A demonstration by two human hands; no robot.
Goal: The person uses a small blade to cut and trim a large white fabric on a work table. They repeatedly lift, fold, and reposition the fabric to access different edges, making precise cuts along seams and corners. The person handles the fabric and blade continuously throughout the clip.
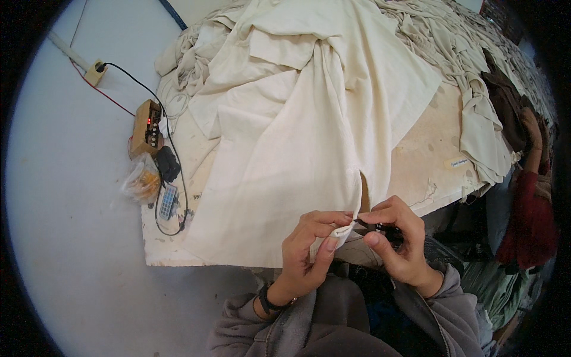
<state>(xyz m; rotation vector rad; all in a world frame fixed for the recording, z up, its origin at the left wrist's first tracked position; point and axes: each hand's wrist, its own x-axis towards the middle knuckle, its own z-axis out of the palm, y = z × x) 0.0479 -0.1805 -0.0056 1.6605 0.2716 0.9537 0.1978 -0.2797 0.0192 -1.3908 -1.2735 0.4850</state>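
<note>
Cream fabric (279,149) lies draped across the worn board table, its slit edge running down to my hands. My left hand (306,250) is closed on a small folded piece of the fabric's edge, pinched between thumb and fingers. My right hand (398,238) is closed around small dark snips (380,229), whose tip touches or sits beside the pinched fold at the fabric's lower end.
A wooden-cased amplifier (144,128), remote (167,203), black adapter (168,163), plastic bag (140,178) and cables crowd the table's left edge. Piled cloth (416,30) covers the back. At the right, another person's hand (531,128) rests by dark brown fabric (502,104).
</note>
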